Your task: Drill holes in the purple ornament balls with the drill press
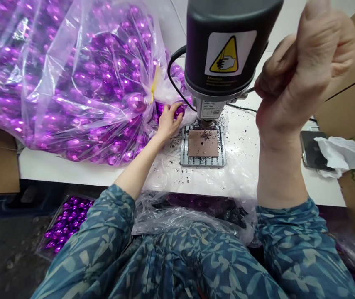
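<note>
My left hand (167,122) reaches to the purple balls beside the knot of a big clear plastic bag (71,74). Its thumb and fingers are bent around a shiny purple faceted ball (179,110), partly hidden by the hand. Raised high on the right, my right hand (304,70) is closed in a fist around the lever (250,90) of a black bench drill press (224,50); most of the lever is hidden inside the fist. Under the machine's head lies a brown square plate (202,145) with a small dark hole, on a grey slotted metal base (204,162).
Dark shavings litter the white table (239,141). A yellow tie (155,85) gathers the bag. Below on the left stands a clear tray (45,245) of purple balls. To the right lie a phone (314,147) and white tissue (345,151), beside a cardboard box (348,104).
</note>
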Demonstrator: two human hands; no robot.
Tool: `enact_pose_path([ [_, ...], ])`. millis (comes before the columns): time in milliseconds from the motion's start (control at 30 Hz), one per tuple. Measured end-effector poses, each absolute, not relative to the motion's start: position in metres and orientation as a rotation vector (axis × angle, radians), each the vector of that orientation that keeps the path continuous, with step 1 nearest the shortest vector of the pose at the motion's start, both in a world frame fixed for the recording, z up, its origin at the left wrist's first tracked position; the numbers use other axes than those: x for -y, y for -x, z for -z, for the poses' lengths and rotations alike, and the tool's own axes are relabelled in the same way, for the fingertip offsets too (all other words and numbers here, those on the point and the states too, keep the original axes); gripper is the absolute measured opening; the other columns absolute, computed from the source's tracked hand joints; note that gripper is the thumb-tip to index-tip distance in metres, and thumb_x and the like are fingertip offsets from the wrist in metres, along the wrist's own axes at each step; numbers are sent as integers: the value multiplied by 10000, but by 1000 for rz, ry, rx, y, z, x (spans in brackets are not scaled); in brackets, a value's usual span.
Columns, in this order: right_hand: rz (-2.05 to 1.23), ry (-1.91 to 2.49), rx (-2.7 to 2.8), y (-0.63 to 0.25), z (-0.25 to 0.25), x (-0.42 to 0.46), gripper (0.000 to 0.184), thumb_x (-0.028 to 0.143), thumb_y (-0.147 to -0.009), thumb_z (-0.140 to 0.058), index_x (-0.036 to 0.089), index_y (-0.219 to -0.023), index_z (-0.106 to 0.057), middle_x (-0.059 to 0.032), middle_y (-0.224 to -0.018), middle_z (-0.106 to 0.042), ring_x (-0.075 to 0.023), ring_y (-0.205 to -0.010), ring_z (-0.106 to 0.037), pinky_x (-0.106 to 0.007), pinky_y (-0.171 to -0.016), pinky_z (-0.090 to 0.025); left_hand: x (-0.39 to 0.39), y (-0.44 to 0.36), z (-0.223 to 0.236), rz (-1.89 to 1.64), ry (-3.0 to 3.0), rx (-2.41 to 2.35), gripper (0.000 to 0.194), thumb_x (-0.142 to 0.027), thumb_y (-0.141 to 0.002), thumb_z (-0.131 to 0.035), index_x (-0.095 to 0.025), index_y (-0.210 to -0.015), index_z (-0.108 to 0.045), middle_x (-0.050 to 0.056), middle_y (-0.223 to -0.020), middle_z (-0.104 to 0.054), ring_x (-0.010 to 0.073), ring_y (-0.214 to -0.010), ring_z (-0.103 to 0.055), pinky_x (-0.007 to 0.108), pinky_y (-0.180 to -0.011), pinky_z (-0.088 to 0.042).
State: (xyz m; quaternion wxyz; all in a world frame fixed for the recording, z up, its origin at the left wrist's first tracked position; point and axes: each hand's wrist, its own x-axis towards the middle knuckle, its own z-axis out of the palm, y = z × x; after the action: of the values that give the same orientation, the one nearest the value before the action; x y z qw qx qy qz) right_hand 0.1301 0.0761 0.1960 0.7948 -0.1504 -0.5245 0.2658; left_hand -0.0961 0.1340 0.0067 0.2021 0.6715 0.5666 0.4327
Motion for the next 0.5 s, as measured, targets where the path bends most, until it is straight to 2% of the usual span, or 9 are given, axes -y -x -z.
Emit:
enact_pose_path([
  [100,-581,326,1126,-130,-195,-77,447,455,-777,-751,180,-580,-458,99,-441,-283,2,-364,-319,-205,-381,-155,-91,104,-15,-1421,-1642,-1361,632,-501,-853,-879,-278,-1375,-603,103,-1257,-683,257,-1115,-717,430,-1017,-587],
  [167,-565,332,1125,-130,-195,-79,443,476,-771,-747,185,-593,-464,103,-438,-306,-2,-367,-321,-216,-385,-160,-63,103,-21,-1414,-1455,-1204,685,-562,-778,-928,-287,-1324,-619,88,-1234,-699,233,-1059,-736,387,-928,-627],
  [367,-574,346,1103,-129,-194,-82,466,519,-741,-742,186,-596,-450,103,-436,-340,-10,-355,-324,-236,-386,-138,-20,80,-25,-1060,-969,-915,540,-660,-919,-710,-292,-1306,-631,94,-1180,-762,234,-956,-776,428,-826,-675],
  [433,-589,345,1105,-130,-194,-82,457,508,-745,-744,187,-597,-454,104,-435,-357,-14,-349,-322,-242,-387,-135,-20,75,-21,-1073,-952,-951,571,-631,-867,-788,-264,-1269,-617,87,-1142,-767,234,-944,-775,434,-826,-673],
  [500,-606,337,1083,-129,-194,-82,449,505,-724,-758,192,-598,-462,105,-428,-379,-25,-342,-323,-254,-387,-125,-24,71,-15,-1155,-1070,-1038,661,-544,-727,-948,-237,-1211,-618,75,-1127,-765,224,-972,-765,416,-867,-661],
])
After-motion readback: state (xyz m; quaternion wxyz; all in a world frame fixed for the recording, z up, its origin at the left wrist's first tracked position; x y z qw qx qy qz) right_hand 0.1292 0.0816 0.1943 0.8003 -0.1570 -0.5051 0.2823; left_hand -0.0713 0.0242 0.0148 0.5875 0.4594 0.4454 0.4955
